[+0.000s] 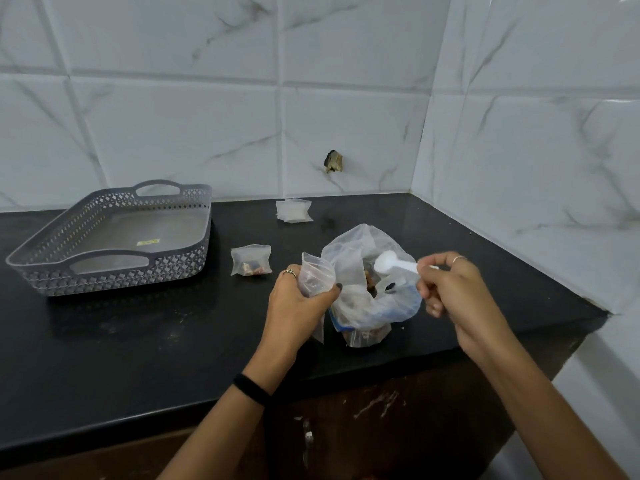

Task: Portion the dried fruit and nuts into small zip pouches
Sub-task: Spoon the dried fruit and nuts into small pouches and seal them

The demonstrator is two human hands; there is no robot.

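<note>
On the glossy black stone table (pixel 138 341), my grey lattice plastic tray (pixel 114 237) waits leftmost, likely for finished portions; one filled clear pouch (pixel 250 259) lies beside it. My left hand (pixel 294 306) pinches a small crinkly zip pouch (pixel 313 275) with closed fingers. The big floppy clear bag of fruit and nuts (pixel 367 292) stands open; my right hand (pixel 453 292) pinches a white plastic spoon (pixel 391 264) over it.

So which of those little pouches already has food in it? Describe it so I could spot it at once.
Start at the grey lattice basket on the black counter. Just to its right, standing alone, is the filled pouch. Unlike the flat stack of empty pouches by the wall, it shows brown pieces at the bottom, and no hand touches it.
</note>
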